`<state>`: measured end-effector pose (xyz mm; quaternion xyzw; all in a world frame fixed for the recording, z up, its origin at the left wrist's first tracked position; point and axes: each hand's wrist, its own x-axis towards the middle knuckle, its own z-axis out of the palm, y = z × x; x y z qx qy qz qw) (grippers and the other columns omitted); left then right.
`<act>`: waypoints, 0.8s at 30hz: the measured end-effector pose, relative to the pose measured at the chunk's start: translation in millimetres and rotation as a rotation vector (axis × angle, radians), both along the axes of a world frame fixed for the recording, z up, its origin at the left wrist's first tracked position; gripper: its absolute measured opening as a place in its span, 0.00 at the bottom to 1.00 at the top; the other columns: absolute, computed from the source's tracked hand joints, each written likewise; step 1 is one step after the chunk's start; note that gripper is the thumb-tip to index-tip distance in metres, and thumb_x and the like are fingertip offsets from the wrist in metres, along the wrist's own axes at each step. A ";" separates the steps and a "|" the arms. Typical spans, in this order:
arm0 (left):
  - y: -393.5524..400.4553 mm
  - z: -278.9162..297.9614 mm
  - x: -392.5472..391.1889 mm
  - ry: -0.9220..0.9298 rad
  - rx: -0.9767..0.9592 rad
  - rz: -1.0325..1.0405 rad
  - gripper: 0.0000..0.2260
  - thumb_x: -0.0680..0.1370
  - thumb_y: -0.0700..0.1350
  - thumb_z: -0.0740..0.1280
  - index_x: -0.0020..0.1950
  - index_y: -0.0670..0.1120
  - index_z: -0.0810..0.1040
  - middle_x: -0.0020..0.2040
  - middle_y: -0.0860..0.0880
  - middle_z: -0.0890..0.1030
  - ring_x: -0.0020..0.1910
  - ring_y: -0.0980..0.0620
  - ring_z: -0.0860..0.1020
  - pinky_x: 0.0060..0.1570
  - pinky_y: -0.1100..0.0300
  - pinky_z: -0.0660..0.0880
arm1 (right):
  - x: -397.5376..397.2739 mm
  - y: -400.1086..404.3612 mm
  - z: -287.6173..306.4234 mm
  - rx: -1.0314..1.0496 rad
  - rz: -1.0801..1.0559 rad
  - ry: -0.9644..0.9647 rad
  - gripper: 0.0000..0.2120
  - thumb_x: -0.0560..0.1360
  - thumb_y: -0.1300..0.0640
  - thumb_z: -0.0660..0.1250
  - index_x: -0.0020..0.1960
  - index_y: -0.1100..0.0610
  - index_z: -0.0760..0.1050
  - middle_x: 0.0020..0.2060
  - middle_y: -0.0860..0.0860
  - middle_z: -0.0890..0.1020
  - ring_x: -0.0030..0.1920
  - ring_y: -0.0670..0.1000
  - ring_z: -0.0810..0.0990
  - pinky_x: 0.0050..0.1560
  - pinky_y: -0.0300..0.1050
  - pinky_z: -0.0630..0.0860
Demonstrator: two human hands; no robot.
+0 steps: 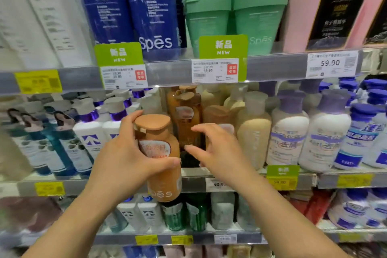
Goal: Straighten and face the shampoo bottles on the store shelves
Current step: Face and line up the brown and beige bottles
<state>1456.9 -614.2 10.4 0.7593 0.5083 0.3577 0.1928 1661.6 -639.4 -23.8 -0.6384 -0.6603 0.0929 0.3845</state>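
Observation:
My left hand (125, 153) grips an orange-brown Spes shampoo bottle (161, 174) with a flat brown cap, held in front of the middle shelf edge with its label facing me. My right hand (215, 148) reaches toward the shelf beside it, fingers spread and loosely bent, holding nothing. Behind that hand stand more brown bottles (186, 111) in a row, one partly hidden by my fingers. Cream bottles (253, 130) stand to their right.
The middle shelf (192, 182) has white and purple bottles (289, 132) on the right and white pump bottles (92, 130) on the left. Blue Spes bottles (155, 16) and green tubes (257, 21) fill the upper shelf. Green "NEW" tags (223, 47) hang from its edge.

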 end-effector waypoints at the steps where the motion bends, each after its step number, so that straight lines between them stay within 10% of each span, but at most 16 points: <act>1: 0.2 0.4 -6.3 0.000 0.008 0.001 0.52 0.54 0.64 0.80 0.72 0.64 0.56 0.50 0.64 0.75 0.53 0.55 0.78 0.52 0.53 0.77 | -10.4 7.0 -2.0 0.000 0.018 -0.008 0.25 0.75 0.44 0.70 0.70 0.45 0.70 0.65 0.43 0.75 0.52 0.46 0.81 0.56 0.45 0.78; 7: 1.6 1.5 -35.6 0.000 0.025 -0.008 0.50 0.54 0.65 0.79 0.70 0.67 0.56 0.50 0.66 0.76 0.51 0.57 0.79 0.50 0.54 0.78 | -50.7 47.2 6.1 -0.119 0.020 0.027 0.38 0.74 0.46 0.72 0.78 0.50 0.58 0.73 0.52 0.71 0.70 0.53 0.72 0.67 0.51 0.72; 14: 1.1 3.0 -56.3 -0.003 0.016 -0.028 0.52 0.54 0.67 0.78 0.71 0.67 0.53 0.56 0.60 0.79 0.53 0.55 0.79 0.52 0.53 0.78 | -76.7 75.6 10.5 -0.253 -0.170 -0.092 0.25 0.71 0.36 0.69 0.56 0.55 0.75 0.52 0.54 0.82 0.50 0.55 0.81 0.49 0.55 0.81; 24: 5.0 6.4 -74.9 -0.089 0.073 -0.064 0.51 0.56 0.63 0.79 0.72 0.63 0.55 0.50 0.65 0.73 0.49 0.58 0.76 0.42 0.66 0.71 | -68.8 32.6 -17.2 0.063 -0.211 0.059 0.43 0.61 0.35 0.77 0.70 0.42 0.63 0.64 0.42 0.77 0.60 0.47 0.78 0.55 0.52 0.79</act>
